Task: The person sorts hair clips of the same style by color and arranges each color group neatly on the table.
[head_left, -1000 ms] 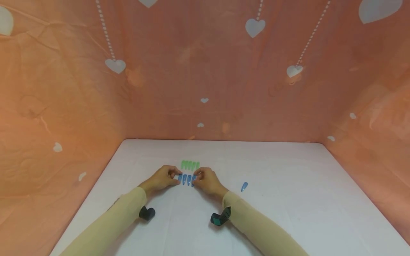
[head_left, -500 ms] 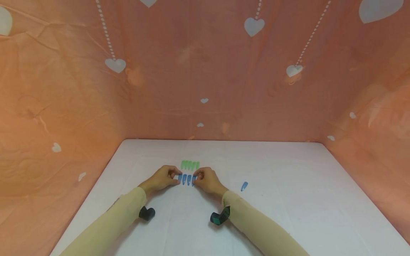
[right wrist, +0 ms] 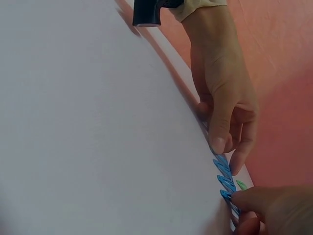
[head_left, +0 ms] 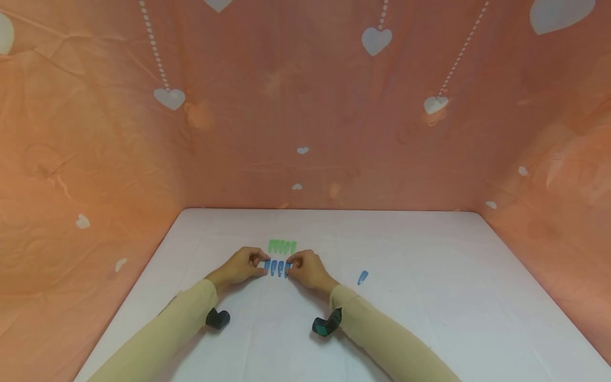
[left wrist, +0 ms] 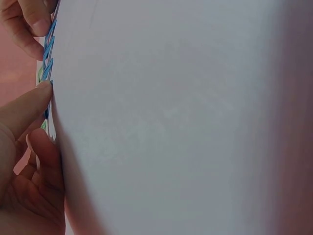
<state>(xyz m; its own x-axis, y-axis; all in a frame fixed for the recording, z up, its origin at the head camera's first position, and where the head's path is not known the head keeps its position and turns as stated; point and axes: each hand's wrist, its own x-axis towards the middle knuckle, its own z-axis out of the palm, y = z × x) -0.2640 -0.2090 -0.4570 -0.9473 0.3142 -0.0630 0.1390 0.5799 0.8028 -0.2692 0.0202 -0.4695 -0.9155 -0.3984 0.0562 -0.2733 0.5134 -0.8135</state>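
Several blue teardrop-shaped snap hair clips point(head_left: 280, 269) lie side by side in a short row on the white table. At the row's left end my left hand point(head_left: 239, 265) pinches the outermost blue clip between thumb and finger. My right hand point(head_left: 310, 270) pinches the clip at the right end the same way, partly covering it. Both hands also show in the left wrist view, where blue clips point(left wrist: 48, 48) stand between the fingers. Just behind the row is a line of green hair clips point(head_left: 282, 246).
One more blue hair clip point(head_left: 363, 277) lies apart on the white table point(head_left: 429, 297), right of my right hand. Dark wrist cameras point(head_left: 218, 319) hang beneath both sleeves. An orange sheet with white hearts point(head_left: 376, 41) surrounds the table at the back and sides.
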